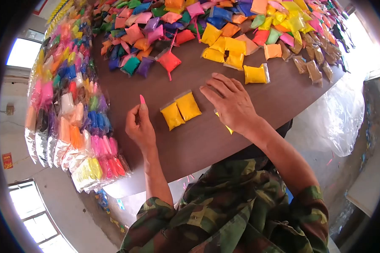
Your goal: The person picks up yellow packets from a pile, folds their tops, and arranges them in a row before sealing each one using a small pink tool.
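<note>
Head view: yellow packets (188,106) lie between curled left hand (141,128) and open right hand (233,104).

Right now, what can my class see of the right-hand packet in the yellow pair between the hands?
The right-hand yellow packet is a plump, squarish pouch, apparently clear film around a yellow filling, with a see-through margin along its far edge. It lies flat on the brown table, its left side against the other yellow packet. Neither the left hand nor the right hand touches it.
</note>
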### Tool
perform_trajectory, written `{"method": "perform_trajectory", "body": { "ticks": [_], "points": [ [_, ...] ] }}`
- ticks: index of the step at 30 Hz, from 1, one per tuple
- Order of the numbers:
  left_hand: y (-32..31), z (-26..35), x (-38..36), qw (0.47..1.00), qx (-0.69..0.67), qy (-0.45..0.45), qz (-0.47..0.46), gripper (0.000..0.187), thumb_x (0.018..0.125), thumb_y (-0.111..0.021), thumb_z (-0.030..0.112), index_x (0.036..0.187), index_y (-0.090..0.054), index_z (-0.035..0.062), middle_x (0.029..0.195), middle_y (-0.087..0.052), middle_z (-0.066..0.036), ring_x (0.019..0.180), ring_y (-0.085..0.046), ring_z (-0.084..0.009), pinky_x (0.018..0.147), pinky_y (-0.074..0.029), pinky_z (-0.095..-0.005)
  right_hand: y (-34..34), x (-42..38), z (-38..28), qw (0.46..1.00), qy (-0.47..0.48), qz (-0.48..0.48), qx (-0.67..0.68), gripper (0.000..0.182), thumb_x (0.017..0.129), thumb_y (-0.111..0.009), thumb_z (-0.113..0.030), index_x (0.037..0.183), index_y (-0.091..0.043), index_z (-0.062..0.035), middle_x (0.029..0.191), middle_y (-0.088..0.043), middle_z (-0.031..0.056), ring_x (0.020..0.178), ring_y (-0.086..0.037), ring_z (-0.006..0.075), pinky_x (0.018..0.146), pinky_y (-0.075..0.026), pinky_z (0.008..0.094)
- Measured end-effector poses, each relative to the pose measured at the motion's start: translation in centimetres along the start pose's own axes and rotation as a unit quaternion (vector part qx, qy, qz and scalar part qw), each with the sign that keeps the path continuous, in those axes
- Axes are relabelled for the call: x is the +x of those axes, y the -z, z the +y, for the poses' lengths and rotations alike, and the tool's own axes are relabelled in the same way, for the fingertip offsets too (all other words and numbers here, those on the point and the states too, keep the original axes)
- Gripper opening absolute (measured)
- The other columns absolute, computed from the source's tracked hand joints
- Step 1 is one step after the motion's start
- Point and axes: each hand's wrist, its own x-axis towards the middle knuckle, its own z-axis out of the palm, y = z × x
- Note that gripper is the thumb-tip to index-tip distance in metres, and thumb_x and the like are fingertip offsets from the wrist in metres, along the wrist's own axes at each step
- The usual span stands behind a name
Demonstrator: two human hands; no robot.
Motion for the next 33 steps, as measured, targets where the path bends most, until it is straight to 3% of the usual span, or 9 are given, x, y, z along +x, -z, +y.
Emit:
{"method": "perform_trajectory", "body": {
  "ticks": [3, 6, 9, 10, 13, 19, 22, 25, 33],
  "points": [
    [-0.3, 0.2, 0.3, 1.0, -0.007, 0.001, -0.001, 0.024, 0.109, -0.074, 0.023, 0.114, -0.079, 0.0003, 0.106, -0.08, -0.005, 0.092, -0.069, -0.0105, 0.083, -0.057, -0.0291, -0.1, 0.3, 0.2, 1.0, 0.01, -0.001, -0.005, 0.055, 0.089, -0.077, -0.006, 0.142, -0.066, -0.0128, 0.147, -0.062, 0.0083, 0.154, -0.047, 0.0303, 0.124, -0.04, 0.0491],
    [-0.1, 0.1, 0.0, 1.0, -0.02, 0.015, -0.001, 0.023, 0.109, -0.075, 0.022, 0.114, -0.079, -0.0001, 0.105, -0.079, -0.004, 0.092, -0.068, -0.0094, 0.083, -0.056, -0.0273, 0.8, 0.2, 0.7, 0.999, 0.007, 0.017, 0.037, 0.045, 0.098, -0.07, -0.007, 0.142, -0.066, -0.0116, 0.143, -0.068, 0.0089, 0.147, -0.055, 0.0312, 0.12, -0.044, 0.0479],
    [0.1, 0.0, 0.0, 0.999, -0.049, 0.021, -0.006, 0.021, 0.108, -0.076, 0.019, 0.112, -0.078, -0.0017, 0.1, -0.076, -0.001, 0.09, -0.066, -0.0073, 0.081, -0.054, -0.0243, 1.2, -0.8, 1.1, 0.957, -0.105, 0.071, 0.262, 0.037, 0.105, -0.065, -0.007, 0.142, -0.066, -0.0081, 0.131, -0.076, 0.0118, 0.13, -0.068, 0.0336, 0.109, -0.054, 0.0462],
    [0.0, -0.1, 0.1, 0.998, -0.055, 0.023, -0.006, 0.021, 0.108, -0.076, 0.019, 0.113, -0.078, -0.0016, 0.1, -0.076, -0.001, 0.09, -0.066, -0.0072, 0.081, -0.053, -0.0241, 1.4, -0.8, 1.3, 0.933, -0.136, 0.11, 0.314, 0.033, 0.108, -0.06, -0.006, 0.14, -0.066, -0.005, 0.121, -0.079, 0.0157, 0.114, -0.074, 0.0359, 0.095, -0.059, 0.0455],
    [-0.1, -0.3, 0.2, 0.998, -0.06, 0.028, -0.004, 0.02, 0.108, -0.076, 0.018, 0.113, -0.078, -0.0012, 0.1, -0.076, -0.001, 0.089, -0.066, -0.0071, 0.08, -0.053, -0.0234, 4.2, -1.4, 1.4, 0.92, -0.2, 0.133, 0.31, 0.029, 0.11, -0.06, -0.008, 0.138, -0.067, -0.0037, 0.118, -0.079, 0.0181, 0.107, -0.075, 0.037, 0.089, -0.06, 0.0443],
    [-0.1, -0.4, 0.3, 0.997, -0.064, 0.046, -0.006, 0.018, 0.109, -0.075, 0.016, 0.113, -0.078, -0.0012, 0.102, -0.077, -0.002, 0.09, -0.066, -0.0076, 0.08, -0.054, -0.024, 5.4, -5.5, -1.4, 0.994, -0.028, 0.098, 0.05, 0.041, 0.104, -0.072, -0.02, 0.141, -0.067, -0.0022, 0.142, -0.069, 0.0167, 0.13, -0.066, 0.035, 0.108, -0.052, 0.0492],
    [-0.2, 0.0, 0.2, 0.997, -0.055, 0.048, -0.007, 0.017, 0.109, -0.075, 0.015, 0.113, -0.078, -0.0012, 0.105, -0.078, -0.003, 0.092, -0.067, -0.0082, 0.083, -0.055, -0.0247, 4.7, -8.2, -3.9, 0.999, -0.048, -0.019, 0.006, 0.058, 0.103, -0.074, -0.033, 0.149, -0.062, 0.0, 0.158, -0.057, 0.0174, 0.147, -0.055, 0.0343, 0.123, -0.04, 0.0517],
    [-0.1, 0.1, 0.2, 0.998, -0.045, 0.052, -0.012, 0.017, 0.109, -0.075, 0.015, 0.114, -0.078, -0.0015, 0.107, -0.079, -0.005, 0.096, -0.069, -0.0092, 0.087, -0.056, -0.0254, 3.2, -9.4, -4.1, 0.998, -0.062, -0.025, -0.014, 0.068, 0.103, -0.071, -0.042, 0.154, -0.057, 0.0018, 0.163, -0.053, 0.0189, 0.152, -0.05, 0.034, 0.129, -0.033, 0.0512],
    [0.0, 0.0, 0.5, 0.998, -0.02, 0.05, -0.019, 0.018, 0.108, -0.075, 0.014, 0.114, -0.077, -0.0027, 0.109, -0.08, -0.007, 0.098, -0.071, -0.0113, 0.089, -0.058, -0.0275, 2.9, -9.4, -4.6, 0.997, -0.071, -0.018, -0.027, 0.064, 0.104, -0.071, -0.043, 0.15, -0.062, 0.0008, 0.163, -0.054, 0.0181, 0.152, -0.051, 0.033, 0.129, -0.033, 0.0514]
  ]
}}
